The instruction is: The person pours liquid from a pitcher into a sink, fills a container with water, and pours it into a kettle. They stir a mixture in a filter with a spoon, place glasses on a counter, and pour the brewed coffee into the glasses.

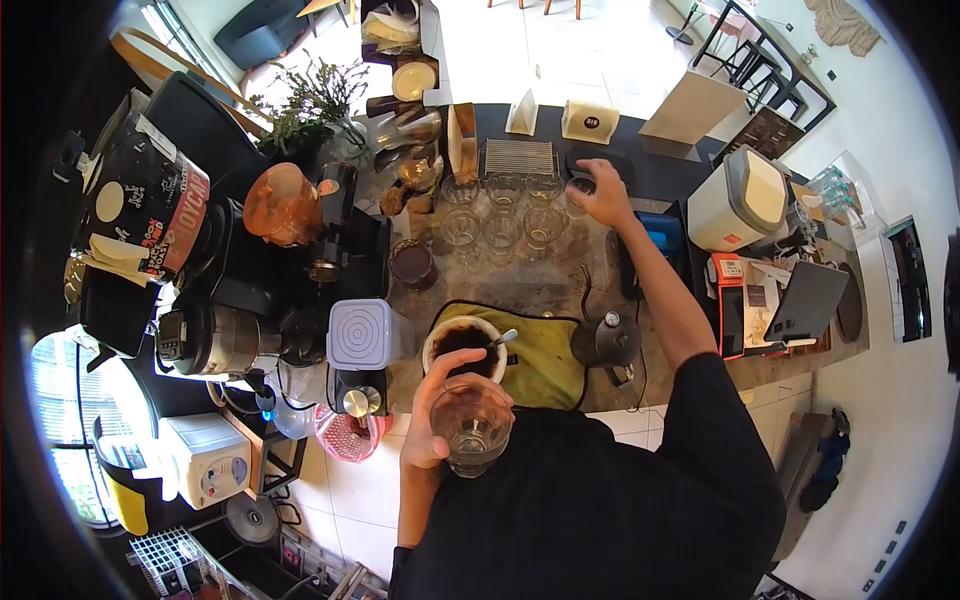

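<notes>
My left hand (432, 425) is wrapped round a clear drinking glass (472, 428), raised near my chest in front of the counter's edge. Stretched across the counter, my right hand (603, 192) has its thumb and fingers curled about another glass (577, 196) at the right end of a group. Several clear glasses (502, 228) stand there in two rows. Just beyond my left hand, a white bowl (430, 352) of dark coffee with a spoon (507, 337) in it sits on a green cloth (548, 372). A black gooseneck kettle (607, 342) stands at the cloth's right side.
A dark-filled glass jar (413, 264) and a lidded square container (360, 335) stand left of the bowl. Farther left are a coffee grinder (285, 205) and other machines. On the right are a white bin (737, 200) and a tablet (808, 303). A slatted rack (519, 157) lies behind the glasses.
</notes>
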Motion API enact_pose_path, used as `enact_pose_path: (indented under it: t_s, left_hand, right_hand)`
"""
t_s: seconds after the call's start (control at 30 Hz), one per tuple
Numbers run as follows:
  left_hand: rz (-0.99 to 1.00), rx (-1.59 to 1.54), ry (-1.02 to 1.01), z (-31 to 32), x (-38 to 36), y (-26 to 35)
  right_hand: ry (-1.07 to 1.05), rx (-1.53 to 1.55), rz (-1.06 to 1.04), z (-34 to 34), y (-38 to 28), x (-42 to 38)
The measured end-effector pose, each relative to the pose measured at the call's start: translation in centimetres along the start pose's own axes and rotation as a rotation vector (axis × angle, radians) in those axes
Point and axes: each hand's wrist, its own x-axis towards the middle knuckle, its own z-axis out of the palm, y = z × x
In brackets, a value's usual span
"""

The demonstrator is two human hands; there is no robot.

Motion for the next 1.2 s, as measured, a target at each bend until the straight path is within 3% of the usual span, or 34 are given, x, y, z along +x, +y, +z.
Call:
enact_pose_path:
  t_s: [0.03,0.1,0.13,0.17,0.27,0.4,0.7,0.77,0.83,0.9,1.0,1.07,1.2]
  left_hand:
    - [-0.008,-0.002,-0.003,-0.1,0.1,0.0]
    - [-0.019,-0.01,0.002,0.0,0.3,-0.1]
    - [-0.03,-0.006,-0.004,0.1,0.7,-0.1]
    - [-0.047,-0.002,-0.013,0.3,1.0,-0.2]
    - [-0.079,-0.004,-0.05,0.8,1.7,-1.0]
    - [-0.062,-0.011,-0.022,1.9,2.2,-1.3]
    - [0.018,-0.038,0.09,2.4,1.6,-1.9]
    - [0.03,-0.041,0.1,1.4,1.2,-1.9]
    - [-0.163,-0.013,-0.015,0.1,0.7,-1.2]
    - [-0.125,0.014,-0.002,0.5,0.1,-1.3]
    - [-0.131,-0.023,-0.013,0.3,-0.5,-1.7]
    - [-0.138,-0.043,-0.012,-0.1,-1.0,-2.2]
    - [-0.088,-0.112,-0.04,-0.6,-1.7,-2.4]
  right_hand:
    - [0.158,0.153,-0.08,-1.1,-1.8,0.6]
    - [0.058,0.541,0.011,-5.4,-9.0,-0.4]
    - [-0.135,0.712,-0.072,-8.2,-13.7,-1.6]
    - [-0.28,0.757,-0.33,-9.8,-16.6,-3.2]
    - [-0.756,0.792,-0.761,-13.5,-25.0,-6.2]
    - [-0.727,0.601,-0.766,-13.2,-26.0,-9.6]
    - [-0.583,0.7,-0.685,-12.8,-25.3,-10.3]
    - [-0.531,0.846,-0.488,-14.2,-23.7,-9.4]
    - [-0.302,0.862,-0.432,-15.1,-21.1,-8.3]
    - [-0.123,0.918,-0.192,-15.5,-18.7,-7.1]
    - [-0.007,0.692,-0.021,-13.8,-13.1,-5.0]
    - [-0.137,0.247,0.207,-10.3,-8.4,-4.7]
    - [-0.172,0.048,0.22,-3.3,-2.7,-6.7]
